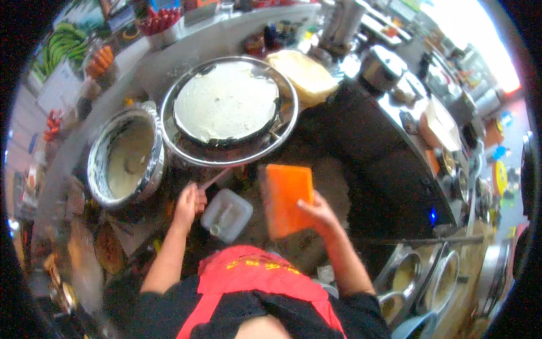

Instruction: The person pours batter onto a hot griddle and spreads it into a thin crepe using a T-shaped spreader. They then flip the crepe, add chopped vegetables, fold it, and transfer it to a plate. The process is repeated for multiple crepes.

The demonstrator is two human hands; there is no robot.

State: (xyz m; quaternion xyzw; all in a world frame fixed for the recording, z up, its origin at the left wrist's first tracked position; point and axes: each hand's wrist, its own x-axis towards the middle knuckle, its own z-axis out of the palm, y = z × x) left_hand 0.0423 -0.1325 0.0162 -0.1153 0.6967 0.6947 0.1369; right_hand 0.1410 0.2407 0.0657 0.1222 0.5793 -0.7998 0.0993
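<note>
A thin, pale sheet of batter (226, 101) covers most of a round dark griddle, which sits inside a wide metal ring (186, 157). My left hand (192, 203) is closed around the end of a thin stick-like tool (215, 178), just below the ring. An orange flat board or scraper (291, 199) is in my right hand (317, 212), its left edge blurred; it is below the ring's lower right. Between my hands stands a translucent plastic container (227, 215) with a small object inside. Left of the griddle is a large pot (159, 169) holding pale batter (129, 163).
A cream-coloured folded cloth or sheet (302, 76) lies at the griddle's upper right. The dark counter surface (372, 144) extends to the right, with a lidded metal pot (381, 70) behind it. Round metal containers (442, 279) stand at lower right.
</note>
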